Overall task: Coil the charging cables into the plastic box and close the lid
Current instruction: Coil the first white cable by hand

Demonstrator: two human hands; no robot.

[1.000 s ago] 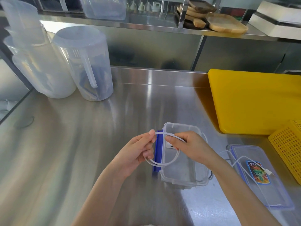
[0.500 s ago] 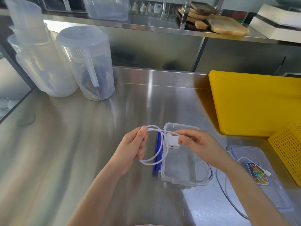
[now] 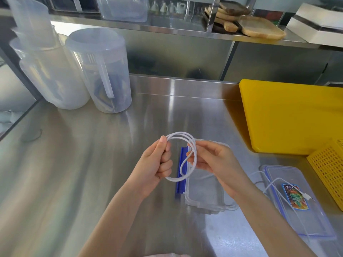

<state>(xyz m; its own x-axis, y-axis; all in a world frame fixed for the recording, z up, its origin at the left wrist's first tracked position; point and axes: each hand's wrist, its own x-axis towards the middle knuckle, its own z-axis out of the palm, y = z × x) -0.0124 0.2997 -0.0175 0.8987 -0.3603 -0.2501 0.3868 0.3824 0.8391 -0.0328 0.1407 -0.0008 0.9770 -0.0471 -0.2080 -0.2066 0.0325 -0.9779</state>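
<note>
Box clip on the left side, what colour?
Blue clip on the clear plastic box, seen in the head view.

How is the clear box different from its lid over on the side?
The plastic box sits under the hands; the lid lies off to the right. The box is deep and looks empty, while the lid is flat with a colourful sticker and a cable end across it. Both are clear plastic with blue parts.

Both hands — left hand (image 3: 157, 162), right hand (image 3: 213, 164) — grip a looped white cable (image 3: 182, 156) above the open plastic box (image 3: 206, 193); lid (image 3: 297, 203) lies apart.
</note>
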